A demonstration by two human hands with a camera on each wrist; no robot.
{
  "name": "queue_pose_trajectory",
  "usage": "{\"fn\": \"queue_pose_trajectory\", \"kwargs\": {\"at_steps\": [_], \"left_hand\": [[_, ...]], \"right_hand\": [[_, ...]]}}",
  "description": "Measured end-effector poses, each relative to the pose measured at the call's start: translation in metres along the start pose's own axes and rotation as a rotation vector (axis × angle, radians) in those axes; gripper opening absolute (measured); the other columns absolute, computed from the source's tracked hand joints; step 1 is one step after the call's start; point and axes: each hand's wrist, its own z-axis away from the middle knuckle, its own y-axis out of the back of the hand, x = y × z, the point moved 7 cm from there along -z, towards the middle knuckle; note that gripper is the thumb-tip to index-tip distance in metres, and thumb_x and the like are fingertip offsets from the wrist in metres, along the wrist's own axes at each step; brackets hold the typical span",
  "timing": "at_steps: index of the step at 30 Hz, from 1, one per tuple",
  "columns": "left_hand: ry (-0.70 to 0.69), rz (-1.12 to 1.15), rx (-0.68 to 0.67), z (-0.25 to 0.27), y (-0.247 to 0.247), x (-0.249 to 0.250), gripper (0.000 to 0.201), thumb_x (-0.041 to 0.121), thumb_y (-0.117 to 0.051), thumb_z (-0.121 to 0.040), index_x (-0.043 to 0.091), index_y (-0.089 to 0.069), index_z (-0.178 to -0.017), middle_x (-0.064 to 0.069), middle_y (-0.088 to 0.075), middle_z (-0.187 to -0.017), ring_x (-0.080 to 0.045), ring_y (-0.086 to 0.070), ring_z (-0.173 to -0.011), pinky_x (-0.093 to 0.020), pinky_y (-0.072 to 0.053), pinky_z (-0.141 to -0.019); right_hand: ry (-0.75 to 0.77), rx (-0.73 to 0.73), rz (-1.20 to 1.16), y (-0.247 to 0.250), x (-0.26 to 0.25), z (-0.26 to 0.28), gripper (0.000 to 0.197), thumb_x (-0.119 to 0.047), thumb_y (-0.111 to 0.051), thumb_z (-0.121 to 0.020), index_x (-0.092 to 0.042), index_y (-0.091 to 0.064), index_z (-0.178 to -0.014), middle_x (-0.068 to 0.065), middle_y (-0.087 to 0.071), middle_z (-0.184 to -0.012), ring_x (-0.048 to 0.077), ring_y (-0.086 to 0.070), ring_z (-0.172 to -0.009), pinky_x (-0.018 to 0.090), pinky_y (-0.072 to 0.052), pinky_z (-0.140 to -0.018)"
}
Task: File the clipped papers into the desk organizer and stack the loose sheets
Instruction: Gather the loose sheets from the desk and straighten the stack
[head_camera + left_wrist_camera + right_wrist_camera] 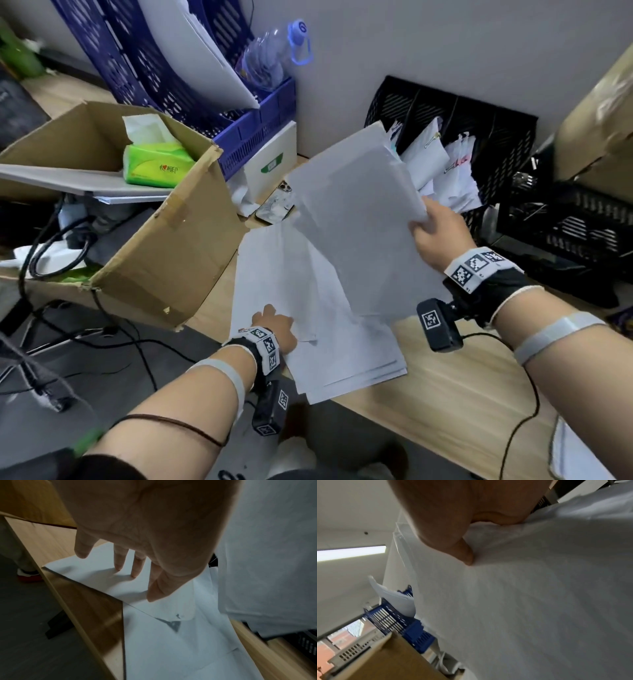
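My right hand (432,230) pinches a bundle of white sheets (359,219) by its right edge and holds it tilted above the desk. In the right wrist view the thumb (464,553) presses on the top sheet (530,601). My left hand (275,325) lies with straight fingers on the loose sheets (342,349) spread at the desk's front edge. In the left wrist view its fingertips (134,573) touch the paper (171,649). The black desk organizer (500,137) stands at the back right, with clipped papers (445,164) in its slots.
A blue file rack (191,85) with papers and a plastic bottle (270,58) stands at the back left. An open cardboard box (164,246) with a green tissue pack (156,164) overhangs the desk's left edge. A phone (276,205) lies behind the sheets. Black crates (565,222) stand right.
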Motion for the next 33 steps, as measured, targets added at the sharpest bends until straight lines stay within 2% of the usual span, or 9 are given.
{"fn": "queue_pose_trajectory", "kwargs": {"at_steps": [4,8,12,15,18,22,27,30,33], "left_hand": [[-0.091,0.064,0.031,0.006,0.002,0.008,0.041,0.021,-0.039,-0.095,0.022,-0.056,-0.132,-0.012,-0.042,-0.141,-0.035,-0.044,-0.128,-0.038,-0.039,-0.109],[-0.146,0.428,0.112,0.001,0.003,-0.006,0.047,0.010,-0.043,-0.091,0.030,-0.064,-0.128,-0.001,-0.054,-0.145,-0.026,-0.053,-0.129,-0.029,-0.043,-0.107],[0.102,0.809,0.302,0.003,0.012,-0.054,0.036,0.011,-0.046,-0.093,0.017,-0.057,-0.127,-0.012,-0.050,-0.138,-0.029,-0.057,-0.098,-0.030,-0.046,-0.081],[0.248,0.916,0.324,0.002,0.007,-0.078,0.047,0.024,-0.052,-0.093,0.012,-0.042,-0.138,-0.017,-0.042,-0.142,-0.038,-0.055,-0.115,-0.038,-0.048,-0.097],[0.256,0.926,0.315,-0.001,0.005,-0.081,0.057,0.031,-0.057,-0.091,0.011,-0.036,-0.140,-0.015,-0.044,-0.140,-0.038,-0.055,-0.119,-0.040,-0.048,-0.099],[0.180,0.971,0.247,-0.009,-0.002,-0.068,0.067,0.028,-0.063,-0.092,0.012,-0.028,-0.147,-0.012,-0.048,-0.142,-0.031,-0.055,-0.121,-0.033,-0.045,-0.098],[0.197,1.016,0.089,-0.024,-0.018,-0.057,0.078,0.041,-0.066,-0.084,0.009,-0.024,-0.141,-0.007,-0.045,-0.142,-0.030,-0.052,-0.124,-0.030,-0.042,-0.099],[0.163,0.964,0.158,-0.021,-0.011,-0.056,0.077,0.030,-0.065,-0.089,0.012,-0.022,-0.151,-0.009,-0.044,-0.146,-0.030,-0.049,-0.130,-0.027,-0.040,-0.093],[0.085,0.999,0.206,-0.022,-0.007,-0.056,0.057,0.019,-0.065,-0.089,0.012,-0.044,-0.142,-0.004,-0.057,-0.135,-0.021,-0.057,-0.111,-0.023,-0.041,-0.088]], "right_hand": [[-0.019,0.051,-0.168,0.018,-0.019,-0.003,0.025,-0.004,-0.052,-0.086,-0.014,-0.060,-0.106,0.013,-0.067,-0.092,0.034,-0.062,-0.086,0.036,-0.045,-0.067],[-0.108,-0.017,-0.266,0.004,-0.024,-0.002,0.035,-0.003,-0.055,-0.088,-0.010,-0.059,-0.122,0.007,-0.068,-0.107,0.025,-0.065,-0.101,0.023,-0.043,-0.079],[-0.233,-0.234,-0.137,-0.058,-0.008,0.012,0.038,-0.005,-0.056,-0.087,-0.010,-0.060,-0.124,0.010,-0.066,-0.115,0.026,-0.062,-0.110,0.022,-0.041,-0.084],[-0.346,-0.434,-0.077,-0.122,0.018,0.030,0.034,-0.010,-0.057,-0.085,-0.011,-0.065,-0.117,0.013,-0.069,-0.115,0.030,-0.065,-0.106,0.028,-0.048,-0.085],[-0.505,-0.499,0.038,-0.166,0.052,0.045,0.031,-0.022,-0.055,-0.075,-0.018,-0.066,-0.104,0.015,-0.066,-0.113,0.034,-0.063,-0.098,0.034,-0.053,-0.087],[-0.710,-0.469,0.119,-0.190,0.075,0.065,0.046,-0.027,-0.059,-0.077,-0.020,-0.046,-0.121,0.016,-0.045,-0.124,0.039,-0.056,-0.105,0.042,-0.051,-0.090],[-0.764,-0.397,-0.061,-0.207,0.076,0.064,0.090,-0.026,-0.077,-0.074,-0.014,-0.019,-0.142,0.017,-0.047,-0.133,0.038,-0.057,-0.111,0.042,-0.050,-0.087],[-0.784,-0.516,-0.032,-0.218,0.077,0.065,0.066,-0.027,-0.076,-0.069,-0.008,-0.039,-0.120,0.011,-0.063,-0.105,0.030,-0.062,-0.085,0.035,-0.050,-0.072],[-0.701,-0.485,-0.090,-0.215,0.072,0.061,0.021,-0.017,-0.065,-0.072,-0.010,-0.063,-0.091,0.016,-0.070,-0.095,0.028,-0.063,-0.077,0.027,-0.049,-0.064]]}}
